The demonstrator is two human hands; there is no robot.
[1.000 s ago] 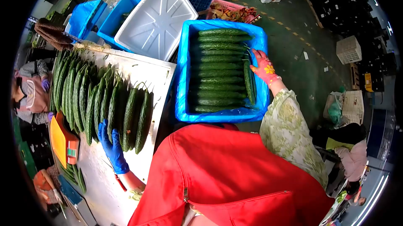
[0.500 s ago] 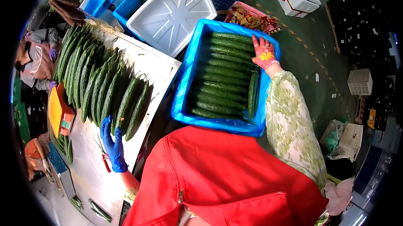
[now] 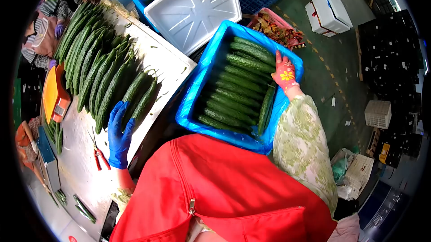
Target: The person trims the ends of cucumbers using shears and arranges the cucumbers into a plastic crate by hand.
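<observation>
My left hand (image 3: 119, 136), in a blue glove, has its fingers spread at the near ends of the cucumbers (image 3: 107, 78) heaped on the white table. Whether its fingertips touch the nearest cucumber (image 3: 146, 100) is hard to tell. My right hand (image 3: 284, 72), in a pink glove with a yellow flower, lies with fingers stretched at the right end of the cucumber row (image 3: 235, 82) in a blue-lined crate (image 3: 192, 103). Its fingers touch the end of an upper cucumber. One cucumber (image 3: 266, 109) lies crosswise along the crate's right side.
Red-handled scissors (image 3: 102, 158) and an orange scale (image 3: 54, 94) are on the table (image 3: 168, 69). Beyond the crate are a white lid (image 3: 195, 11) and a pink basket (image 3: 277, 19). A white foam box (image 3: 330, 13) stands on the floor. A co-worker (image 3: 47, 35) is at the far left.
The view has shifted slightly. The upper cucumbers in the crate now slant more and a gap shows between them. Both hands stay at about the same places.
</observation>
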